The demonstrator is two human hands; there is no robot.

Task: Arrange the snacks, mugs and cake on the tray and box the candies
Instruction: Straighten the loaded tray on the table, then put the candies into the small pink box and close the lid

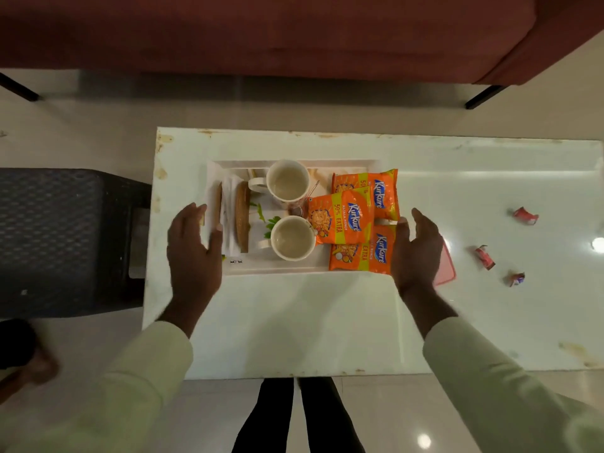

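I see left hand spread at the white tray's left end on the counter, grip unclear. Tray holds wrapped cake slices, two mugs, three Kurkure packs. Right hand spread, grasping nothing, over a pink lid. Three candies loose further right.

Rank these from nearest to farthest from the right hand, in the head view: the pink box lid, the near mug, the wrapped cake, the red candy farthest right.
Measured from the right hand:
1. Pink box lid, partly under the hand, on its right.
2. Near mug, mid-tray, to its left.
3. Red candy, far right on the table.
4. Wrapped cake, at the tray's left end.
Candy and mug are fairly close.
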